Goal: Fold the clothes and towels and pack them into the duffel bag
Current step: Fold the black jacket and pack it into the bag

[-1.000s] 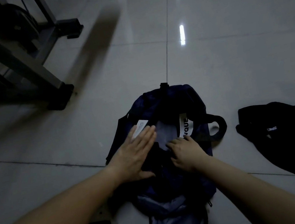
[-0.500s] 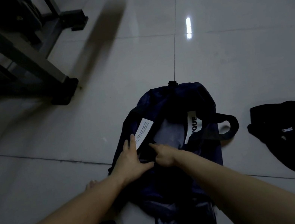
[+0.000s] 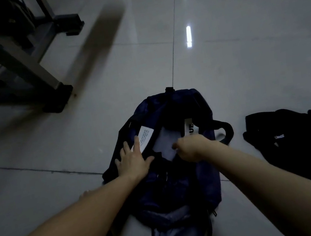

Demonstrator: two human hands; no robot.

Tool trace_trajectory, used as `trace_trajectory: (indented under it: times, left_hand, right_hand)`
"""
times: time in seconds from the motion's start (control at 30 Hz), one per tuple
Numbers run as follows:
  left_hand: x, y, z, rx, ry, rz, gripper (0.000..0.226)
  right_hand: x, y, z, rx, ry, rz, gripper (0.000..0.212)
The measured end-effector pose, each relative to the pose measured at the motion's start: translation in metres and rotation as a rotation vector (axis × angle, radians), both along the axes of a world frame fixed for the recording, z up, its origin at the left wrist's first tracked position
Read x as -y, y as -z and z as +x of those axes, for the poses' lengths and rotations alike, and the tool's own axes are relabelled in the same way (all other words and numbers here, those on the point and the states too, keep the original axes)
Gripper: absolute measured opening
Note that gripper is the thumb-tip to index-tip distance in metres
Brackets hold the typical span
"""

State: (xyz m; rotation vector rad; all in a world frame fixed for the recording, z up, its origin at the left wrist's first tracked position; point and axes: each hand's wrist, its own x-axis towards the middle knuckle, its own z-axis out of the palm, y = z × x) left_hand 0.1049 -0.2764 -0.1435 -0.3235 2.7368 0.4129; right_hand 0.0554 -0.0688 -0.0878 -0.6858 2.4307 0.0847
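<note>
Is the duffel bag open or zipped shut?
Open: the duffel bag gapes, pale fabric showing inside between the left hand on its edge and the right hand.

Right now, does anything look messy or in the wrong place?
Yes: the black garment lies crumpled on the floor, right of the duffel bag, unfolded and not packed yet. Nothing looks spilled or broken.

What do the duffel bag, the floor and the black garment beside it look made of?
The duffel bag: thin navy synthetic weave, probably nylon, creased with a faint sheen. The floor: glossy polished tile, mirroring lights, with grout lines. The black garment: soft matte cloth lying limp; fibre cannot be told.
</note>
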Motion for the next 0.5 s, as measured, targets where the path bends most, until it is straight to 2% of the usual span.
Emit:
trace_trajectory:
  times: [0.13,0.2,0.27,0.4,0.5]
  left_hand:
    - [-0.010,0.002,-0.002,0.039,0.000,-0.155,0.100]
    - [-0.018,-0.009,-0.006,0.011,0.021,-0.156,0.098]
    - [-0.031,-0.023,-0.011,-0.093,0.076,-0.132,0.092]
    - [-0.094,-0.052,-0.016,-0.233,0.247,-0.076,0.078]
    - [-0.151,-0.065,-0.013,-0.382,0.390,0.048,0.059]
  right_hand:
    - [-0.035,0.010,0.027,-0.059,-0.109,0.121,0.039]
    - [-0.047,0.007,0.034,-0.128,-0.098,0.083,0.038]
    - [-0.055,-0.001,0.036,-0.213,-0.062,-0.018,0.035]
    - [-0.081,-0.021,0.036,-0.308,0.117,-0.207,0.031]
    - [-0.119,-0.029,0.036,-0.281,0.419,-0.308,0.026]
